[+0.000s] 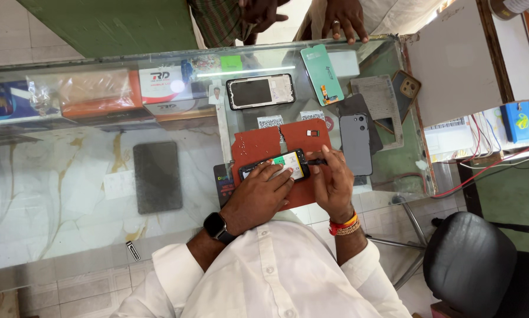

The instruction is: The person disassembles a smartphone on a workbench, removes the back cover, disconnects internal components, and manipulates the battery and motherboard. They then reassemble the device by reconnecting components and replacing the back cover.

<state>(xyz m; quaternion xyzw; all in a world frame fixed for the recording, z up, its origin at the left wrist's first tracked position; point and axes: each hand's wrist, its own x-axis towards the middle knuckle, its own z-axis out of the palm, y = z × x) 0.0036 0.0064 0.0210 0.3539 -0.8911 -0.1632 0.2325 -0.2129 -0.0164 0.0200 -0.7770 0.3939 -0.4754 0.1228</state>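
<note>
Opened phone (274,165) flat on red mat (258,144) — pinned under left hand (264,191), fingers spread across it. Right hand (333,179) just beside phone's right end — pinching a thin dark tool (317,161).

Under the left grip (263,191) lies an opened black phone (274,166) with a white-and-green label on its battery. Beyond both grips, under the table glass, sit a black-framed phone screen panel (260,91), two small white square code labels (270,121), a flat teal rectangular package (322,75), and, far left, a white-and-red box (161,82).
</note>
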